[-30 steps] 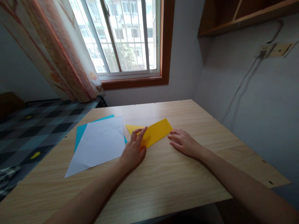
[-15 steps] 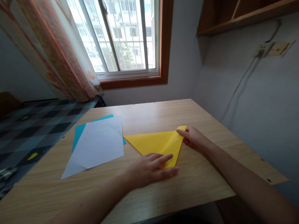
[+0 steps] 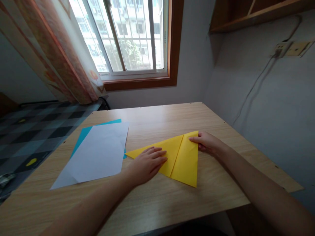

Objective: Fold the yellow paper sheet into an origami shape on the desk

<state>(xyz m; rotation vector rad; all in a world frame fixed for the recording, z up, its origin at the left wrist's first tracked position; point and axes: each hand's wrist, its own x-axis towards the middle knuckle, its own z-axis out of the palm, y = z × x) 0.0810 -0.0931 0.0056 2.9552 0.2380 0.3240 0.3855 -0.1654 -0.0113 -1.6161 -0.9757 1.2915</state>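
Note:
A folded sheet of yellow paper [image 3: 185, 157] lies on the wooden table, with a pointed end at the left and a wide flap on the right. A slanted fold edge runs across it. My left hand [image 3: 147, 164] rests flat on its left part, fingers stretched out and pointing right. At the upper right corner, my right hand [image 3: 205, 141] pinches the paper, thumb on top and the other fingers partly hidden beneath or behind the edge.
Left of the yellow paper lies a white sheet [image 3: 98, 154] over a blue-green sheet [image 3: 82, 137]. The wooden table [image 3: 159, 119] reaches toward a window [image 3: 133, 39]. A wall shelf [image 3: 231, 19] hangs at upper right, above a cable [image 3: 256, 82] from a socket.
The yellow paper's right part now lies spread as a wide flap with a slanted fold edge. My left hand has shifted left and up; my right hand still pinches the upper right corner.

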